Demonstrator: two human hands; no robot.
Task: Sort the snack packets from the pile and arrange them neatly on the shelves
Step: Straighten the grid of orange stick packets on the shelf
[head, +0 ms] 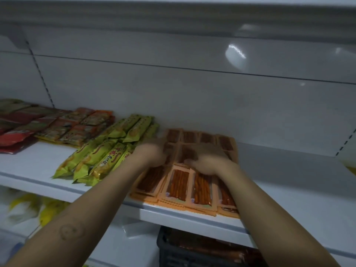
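Though blur hides their grip, left hand (pixel 152 151) and right hand (pixel 209 161) touch orange packets (pixel 179 184) at the shelf (pixel 289 182) edge.

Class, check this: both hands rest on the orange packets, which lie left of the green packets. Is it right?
No. The head view shows the orange packets lying right of the green packets, not left; the left hand and right hand rest on them.

Two hands (pixel 152 153), perhaps eight orange packets (pixel 178 185)
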